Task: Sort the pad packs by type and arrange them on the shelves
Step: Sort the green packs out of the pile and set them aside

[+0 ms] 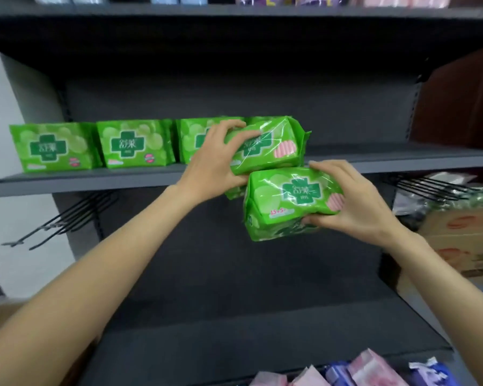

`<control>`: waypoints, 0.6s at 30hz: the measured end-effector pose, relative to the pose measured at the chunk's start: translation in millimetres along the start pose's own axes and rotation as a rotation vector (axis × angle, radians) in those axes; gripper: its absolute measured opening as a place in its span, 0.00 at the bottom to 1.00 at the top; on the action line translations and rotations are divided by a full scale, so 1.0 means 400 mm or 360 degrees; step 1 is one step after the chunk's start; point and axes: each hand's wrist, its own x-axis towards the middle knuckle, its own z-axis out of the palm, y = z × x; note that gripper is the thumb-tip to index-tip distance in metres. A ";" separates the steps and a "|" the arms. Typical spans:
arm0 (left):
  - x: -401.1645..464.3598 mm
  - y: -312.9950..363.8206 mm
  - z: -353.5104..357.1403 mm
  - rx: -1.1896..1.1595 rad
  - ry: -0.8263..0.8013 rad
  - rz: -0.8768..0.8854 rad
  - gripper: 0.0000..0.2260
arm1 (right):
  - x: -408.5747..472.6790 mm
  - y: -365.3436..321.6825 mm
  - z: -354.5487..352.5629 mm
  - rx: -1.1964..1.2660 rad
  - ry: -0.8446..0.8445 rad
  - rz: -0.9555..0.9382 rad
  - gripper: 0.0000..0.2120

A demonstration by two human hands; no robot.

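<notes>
We hold two green pad packs at the middle shelf (95, 179). Our left hand (212, 160) grips the upper green pack (265, 146) at the shelf edge; our right hand (357, 201) grips the lower green pack (285, 201) just below. Three matching packs (50, 147) stand upright in a row to the left.

Both forearms are bare to the frame edge, with no sleeves, and the left hand (211, 160) and right hand (354, 201) are ungloved.

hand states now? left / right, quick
Left hand: grips the upper green pack at the middle shelf.
Right hand: grips the lower green pack.
</notes>
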 end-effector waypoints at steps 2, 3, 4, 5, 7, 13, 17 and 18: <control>0.090 0.004 0.029 0.0011 0.0021 0.0035 0.30 | 0.024 0.030 -0.033 -0.0076 0.0116 0.0045 0.45; 0.130 0.004 0.046 0.0052 0.0047 0.0052 0.29 | 0.036 0.047 -0.044 -0.0101 0.0169 0.0069 0.45; 0.164 0.004 0.065 0.0104 0.0081 0.0057 0.29 | 0.047 0.064 -0.050 -0.0111 0.0219 0.0104 0.44; 0.204 0.006 0.088 0.0148 0.0111 0.0046 0.29 | 0.061 0.087 -0.064 -0.0133 0.0273 0.0143 0.44; 0.251 0.005 0.133 0.0169 0.0093 -0.0073 0.29 | 0.087 0.123 -0.078 -0.0169 0.0361 0.0220 0.43; 0.309 -0.047 0.262 0.0272 -0.0129 -0.0313 0.31 | 0.178 0.192 -0.063 -0.0177 0.0381 0.0394 0.38; 0.319 -0.063 0.301 0.0133 -0.0099 -0.0459 0.36 | 0.241 0.245 -0.048 -0.0149 0.0250 0.0490 0.34; 0.300 -0.069 0.311 0.0059 -0.0006 -0.0454 0.36 | 0.263 0.260 -0.049 -0.0138 0.0209 0.0507 0.34</control>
